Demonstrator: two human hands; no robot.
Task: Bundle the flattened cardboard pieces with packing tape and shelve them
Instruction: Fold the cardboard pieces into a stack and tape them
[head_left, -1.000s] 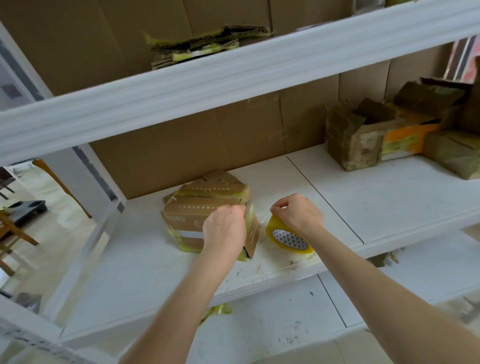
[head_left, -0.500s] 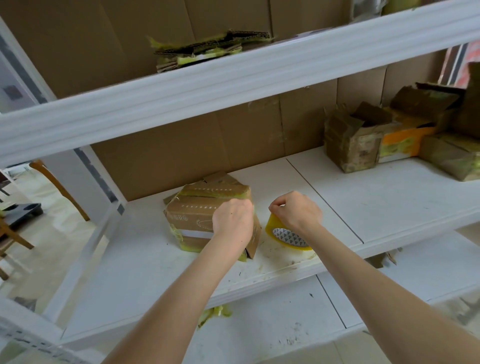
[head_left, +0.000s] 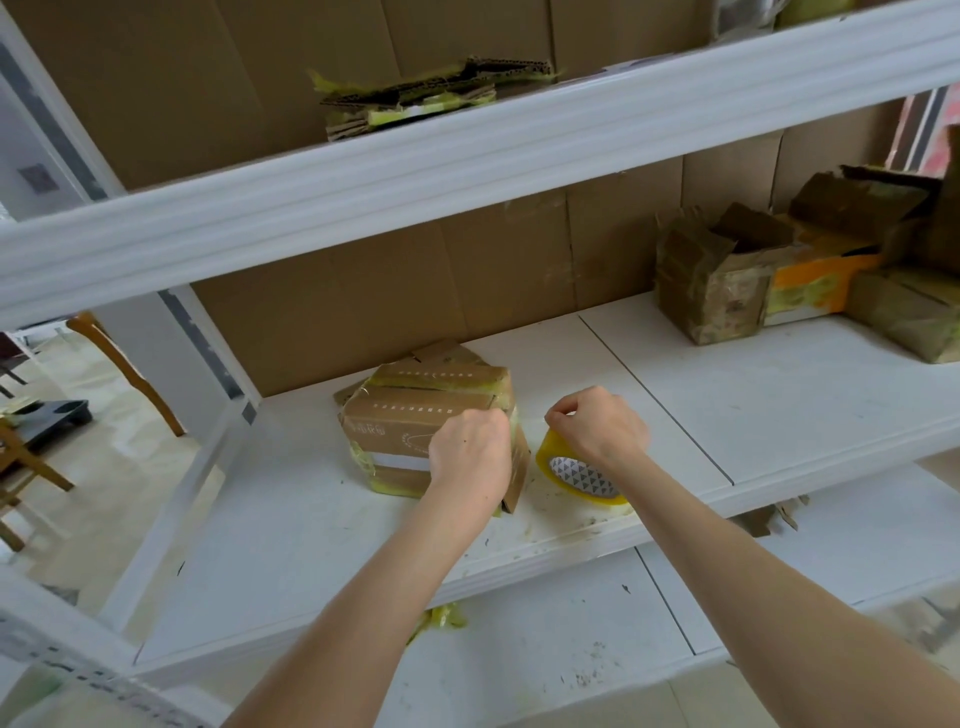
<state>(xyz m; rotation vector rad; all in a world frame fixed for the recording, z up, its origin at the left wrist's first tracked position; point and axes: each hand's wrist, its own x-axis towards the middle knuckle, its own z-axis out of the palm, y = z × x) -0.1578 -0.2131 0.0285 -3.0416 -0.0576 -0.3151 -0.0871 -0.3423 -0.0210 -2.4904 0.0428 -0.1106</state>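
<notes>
A bundle of flattened brown cardboard pieces (head_left: 415, 410), wrapped in yellowish tape, lies on the white middle shelf (head_left: 779, 405). My left hand (head_left: 470, 452) rests on the bundle's right end with its fingers curled, pinching the tape there. Just to the right, my right hand (head_left: 597, 428) grips a yellow roll of packing tape (head_left: 576, 478) that stands tilted on the shelf. A short stretch of tape between the roll and the bundle is hidden behind my hands.
Taped cardboard boxes (head_left: 722, 291) crowd the shelf's far right. Another flattened bundle (head_left: 431, 101) lies on the upper shelf. Cardboard sheets line the back. A lower shelf (head_left: 545, 644) holds tape scraps (head_left: 441, 618). Wooden chairs (head_left: 124, 364) stand at the left.
My left hand has slid a little to the right and up along the bundle's end. The right hand and the roll have hardly moved.
</notes>
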